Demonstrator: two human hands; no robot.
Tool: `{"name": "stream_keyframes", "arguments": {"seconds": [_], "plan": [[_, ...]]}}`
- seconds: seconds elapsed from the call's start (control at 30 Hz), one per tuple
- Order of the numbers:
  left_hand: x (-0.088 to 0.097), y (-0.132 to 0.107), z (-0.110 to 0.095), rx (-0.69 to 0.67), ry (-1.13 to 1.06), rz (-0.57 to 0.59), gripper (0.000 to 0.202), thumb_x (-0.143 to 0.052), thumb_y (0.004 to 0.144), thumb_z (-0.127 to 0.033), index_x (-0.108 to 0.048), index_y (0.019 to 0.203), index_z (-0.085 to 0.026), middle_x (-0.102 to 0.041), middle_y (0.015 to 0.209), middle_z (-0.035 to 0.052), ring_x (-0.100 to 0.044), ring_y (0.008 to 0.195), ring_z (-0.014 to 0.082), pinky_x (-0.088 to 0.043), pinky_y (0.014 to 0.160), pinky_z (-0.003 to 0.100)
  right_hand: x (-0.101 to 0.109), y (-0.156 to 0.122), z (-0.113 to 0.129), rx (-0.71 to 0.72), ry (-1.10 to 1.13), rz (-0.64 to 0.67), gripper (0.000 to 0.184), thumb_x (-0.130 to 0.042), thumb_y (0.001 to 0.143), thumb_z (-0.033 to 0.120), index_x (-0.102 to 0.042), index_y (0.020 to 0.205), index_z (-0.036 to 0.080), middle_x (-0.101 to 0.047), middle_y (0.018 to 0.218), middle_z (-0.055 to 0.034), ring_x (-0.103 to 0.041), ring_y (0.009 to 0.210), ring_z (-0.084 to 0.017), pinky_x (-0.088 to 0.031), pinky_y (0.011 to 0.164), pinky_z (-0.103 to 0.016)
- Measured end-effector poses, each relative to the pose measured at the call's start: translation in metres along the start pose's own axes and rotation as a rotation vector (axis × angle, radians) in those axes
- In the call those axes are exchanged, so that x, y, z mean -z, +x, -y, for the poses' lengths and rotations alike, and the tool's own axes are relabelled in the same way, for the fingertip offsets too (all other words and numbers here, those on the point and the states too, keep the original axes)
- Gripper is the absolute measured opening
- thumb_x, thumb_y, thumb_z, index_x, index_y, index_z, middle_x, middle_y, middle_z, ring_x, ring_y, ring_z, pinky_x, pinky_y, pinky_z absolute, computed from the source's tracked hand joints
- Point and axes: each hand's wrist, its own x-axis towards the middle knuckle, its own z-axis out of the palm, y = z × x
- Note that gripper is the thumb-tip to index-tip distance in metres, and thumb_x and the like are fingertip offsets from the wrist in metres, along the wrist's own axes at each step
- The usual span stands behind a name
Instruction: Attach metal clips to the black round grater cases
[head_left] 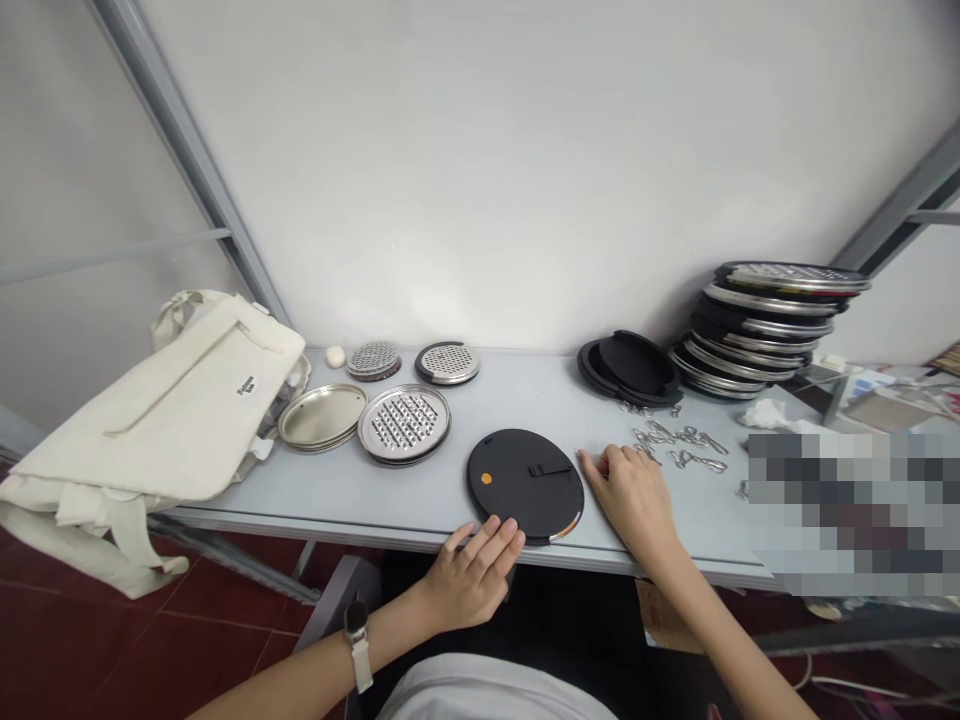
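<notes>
A round black disc [525, 485] lies near the table's front edge, with an orange dot and a small slotted tab on its face. My left hand [472, 575] is open at its near edge, fingers stretched out and the fingertips by the rim. To the right of the disc, my right hand [630, 495] rests on the table with its fingers curled and thumb out to the side. Its fingertips are hidden, so whatever they may hold cannot be seen. Several small metal clips [686, 437] are scattered just beyond that hand.
Round metal grater plates [405, 422] and plain metal discs [322, 415] sit left of centre. Two smaller graters [448, 362] [373, 358] are behind. Black round lids [637, 362] lie at the back right, beside a tall grater stack [765, 325]. A cream bag [180, 400] covers the left end.
</notes>
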Motion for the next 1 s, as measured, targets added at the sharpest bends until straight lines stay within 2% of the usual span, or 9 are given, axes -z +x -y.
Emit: {"name": "stream_keyframes", "arguments": {"seconds": [0.17, 0.27, 0.4, 0.63, 0.83, 1.0], "plan": [[0.0, 0.001, 0.0, 0.002, -0.01, -0.002, 0.054, -0.058, 0.079, -0.025, -0.055, 0.133, -0.017, -0.037, 0.15, 0.0045, -0.033, 0.138, 0.0238, -0.029, 0.11, 0.035, 0.0, 0.0, 0.002, -0.018, 0.071, 0.034, 0.036, -0.04, 0.096, 0.035, -0.038, 0.061, 0.025, -0.056, 0.06, -0.0058, -0.054, 0.059, -0.022, -0.036, 0.06, -0.033], [0.0, 0.0, 0.001, -0.008, -0.005, 0.0, 0.053, -0.057, 0.08, -0.026, -0.055, 0.132, -0.017, -0.036, 0.151, 0.0052, -0.032, 0.139, 0.0243, -0.029, 0.111, 0.036, 0.003, 0.0, 0.004, -0.077, 0.11, 0.079, 0.033, -0.042, 0.094, 0.034, -0.038, 0.063, 0.024, -0.057, 0.059, -0.004, -0.053, 0.055, -0.02, -0.03, 0.053, -0.029], [-0.001, -0.001, 0.001, -0.009, 0.011, 0.017, 0.055, -0.058, 0.08, -0.028, -0.053, 0.134, -0.018, -0.042, 0.147, 0.0056, -0.031, 0.14, 0.0247, -0.029, 0.111, 0.036, 0.007, 0.0, 0.005, -0.129, 0.128, 0.13, 0.032, -0.043, 0.093, 0.035, -0.039, 0.064, 0.024, -0.054, 0.053, -0.0011, -0.048, 0.046, -0.017, -0.023, 0.048, -0.027], [-0.001, -0.001, 0.0, 0.007, -0.013, -0.006, 0.055, -0.057, 0.08, -0.025, -0.053, 0.135, -0.018, -0.039, 0.15, 0.0044, -0.034, 0.138, 0.023, -0.031, 0.11, 0.035, 0.01, 0.002, 0.006, -0.181, 0.254, 0.152, 0.034, -0.045, 0.091, 0.038, -0.034, 0.063, 0.024, -0.047, 0.051, 0.0021, -0.04, 0.044, -0.014, -0.022, 0.049, -0.027], [-0.001, 0.0, 0.0, 0.011, -0.017, -0.01, 0.055, -0.058, 0.08, -0.025, -0.053, 0.134, -0.018, -0.038, 0.15, 0.004, -0.033, 0.138, 0.023, -0.031, 0.11, 0.035, 0.02, 0.006, 0.0, -0.303, 0.733, 0.074, 0.041, -0.046, 0.093, 0.046, -0.034, 0.062, 0.023, -0.036, 0.054, 0.0054, -0.037, 0.05, -0.013, -0.031, 0.054, -0.025], [-0.001, 0.0, 0.0, 0.014, -0.021, -0.012, 0.054, -0.057, 0.08, -0.025, -0.054, 0.133, -0.018, -0.033, 0.153, 0.0029, -0.034, 0.138, 0.0223, -0.031, 0.11, 0.034, 0.021, 0.011, -0.008, -0.407, 1.041, 0.14, 0.04, -0.049, 0.092, 0.049, -0.043, 0.063, 0.022, -0.046, 0.055, 0.0042, -0.046, 0.052, -0.014, -0.038, 0.056, -0.027]]}}
